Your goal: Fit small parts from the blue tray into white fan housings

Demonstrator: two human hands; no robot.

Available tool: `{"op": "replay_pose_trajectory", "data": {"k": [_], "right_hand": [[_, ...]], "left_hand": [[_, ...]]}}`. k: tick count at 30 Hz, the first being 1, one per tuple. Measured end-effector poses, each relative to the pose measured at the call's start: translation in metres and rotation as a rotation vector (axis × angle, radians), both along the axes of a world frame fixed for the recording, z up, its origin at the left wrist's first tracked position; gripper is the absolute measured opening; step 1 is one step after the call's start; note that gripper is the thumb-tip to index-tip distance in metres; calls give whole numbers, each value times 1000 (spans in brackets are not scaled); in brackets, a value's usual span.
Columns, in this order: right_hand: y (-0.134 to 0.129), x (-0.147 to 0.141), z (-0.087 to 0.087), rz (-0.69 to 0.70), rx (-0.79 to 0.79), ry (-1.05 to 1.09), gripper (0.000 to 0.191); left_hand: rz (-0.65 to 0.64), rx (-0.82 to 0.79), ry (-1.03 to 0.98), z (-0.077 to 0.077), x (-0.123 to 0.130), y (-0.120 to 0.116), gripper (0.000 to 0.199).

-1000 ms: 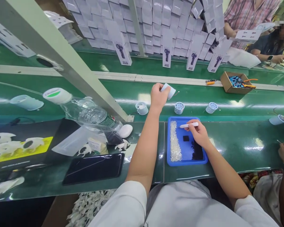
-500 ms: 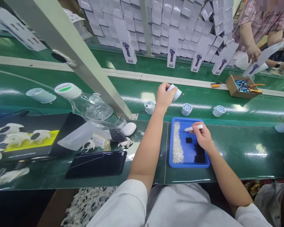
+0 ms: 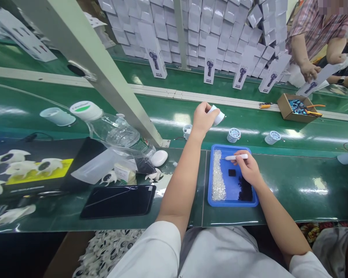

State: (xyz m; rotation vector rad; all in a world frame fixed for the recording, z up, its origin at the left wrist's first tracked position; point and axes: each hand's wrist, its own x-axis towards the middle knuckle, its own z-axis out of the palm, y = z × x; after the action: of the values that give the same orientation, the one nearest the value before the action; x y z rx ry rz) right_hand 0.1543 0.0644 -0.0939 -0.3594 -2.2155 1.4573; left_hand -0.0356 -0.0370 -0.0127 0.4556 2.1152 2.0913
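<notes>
My left hand [image 3: 202, 119] grips a pale blue-white cylindrical part [image 3: 218, 116] above the green belt, beyond the tray. In my right hand [image 3: 248, 166] is a white pen-like tool [image 3: 237, 157], its thin tip pointing left over the blue tray [image 3: 255, 201]. Small clear-white pieces [image 3: 218, 180] fill the tray's left side. Tiny black pieces [image 3: 245, 190] lie at its right, and a black square [image 3: 232, 172] sits between them. Similar cylinders stand on the belt, one [image 3: 234, 135] just behind the tray and another [image 3: 273, 137] farther right.
A slanted metal post [image 3: 110, 85] and a plastic bottle [image 3: 118, 133] stand at the left, with a black phone [image 3: 118, 201] nearer. White boxes [image 3: 210, 69] line the far side. A person's hand [image 3: 309, 71] holds a box at the upper right; a cardboard box [image 3: 295, 110] is below it.
The cylinders on the belt have shifted slightly right. My left hand and its part have moved a little right; my right hand has hardly moved.
</notes>
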Motion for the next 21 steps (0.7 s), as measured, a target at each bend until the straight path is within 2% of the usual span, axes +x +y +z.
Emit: {"op": "replay_pose_trajectory", "data": {"k": [6,8,21], "right_hand": [[1,2,8,-176,305,108,21],[1,4,11,-223,364,179,21],[1,3,9,-146,300,132,21]], "left_hand": [[-10,6,3,3,3,-2,31],[-4,-1,-9,5,5,-3,31],[3,-33,-16,7,6,-2,34]]}}
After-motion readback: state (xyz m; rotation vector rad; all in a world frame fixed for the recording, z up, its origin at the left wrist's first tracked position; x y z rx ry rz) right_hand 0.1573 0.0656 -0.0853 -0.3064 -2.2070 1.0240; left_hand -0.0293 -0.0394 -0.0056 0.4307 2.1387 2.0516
